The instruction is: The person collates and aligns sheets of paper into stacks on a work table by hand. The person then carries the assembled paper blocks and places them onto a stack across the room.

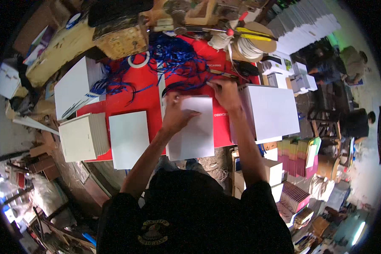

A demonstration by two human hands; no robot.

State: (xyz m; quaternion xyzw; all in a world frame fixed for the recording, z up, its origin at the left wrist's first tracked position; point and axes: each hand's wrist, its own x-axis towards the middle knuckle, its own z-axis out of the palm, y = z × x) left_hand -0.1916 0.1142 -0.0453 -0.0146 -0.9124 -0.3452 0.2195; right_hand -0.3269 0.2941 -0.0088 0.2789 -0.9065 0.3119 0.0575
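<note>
A flat white paper bag lies on the red table in front of me. My left hand presses down on its upper left part, fingers bent. At the bag's top right corner my right hand pinches a blue cord that runs back into a tangled heap of blue cords. A second white bag lies flat to the left of the first.
Stacks of white bags stand at the left, far left and right. A tape roll and a worn wooden box sit at the back. Piles of coloured and white paper goods fill the floor at right, where other people sit.
</note>
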